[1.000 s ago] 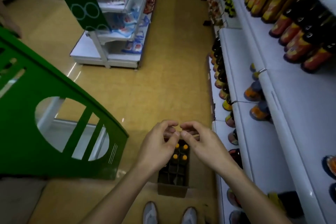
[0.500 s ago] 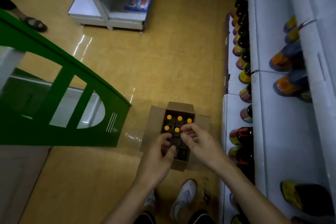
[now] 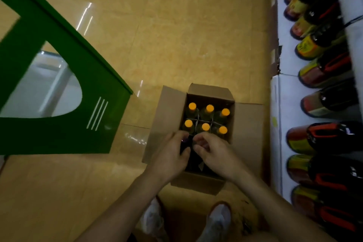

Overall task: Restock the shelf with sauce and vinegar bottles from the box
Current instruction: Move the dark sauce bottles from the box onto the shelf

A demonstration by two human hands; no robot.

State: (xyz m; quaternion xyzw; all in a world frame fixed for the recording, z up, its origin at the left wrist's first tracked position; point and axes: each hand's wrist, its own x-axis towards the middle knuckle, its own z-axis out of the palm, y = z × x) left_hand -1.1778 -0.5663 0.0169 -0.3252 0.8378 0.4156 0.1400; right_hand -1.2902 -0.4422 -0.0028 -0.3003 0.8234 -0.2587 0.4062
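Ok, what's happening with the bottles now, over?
Left hand, right hand over box, fingers curled, grip unclear. Six yellow-capped bottles upright inside. Flaps open, nothing blocking.

I see a yellow floor point(image 3: 176, 35). An open box point(image 3: 169, 116) sits on it. Beside it, a white shelf point(image 3: 282, 104) holds dark bottles point(image 3: 332, 100).

The left hand point(image 3: 169, 158) and right hand point(image 3: 217, 156) cover the near half of the box point(image 3: 169, 112), so whether they hold anything cannot be told. The shelf bottles point(image 3: 326, 68) are blurry and cut off.
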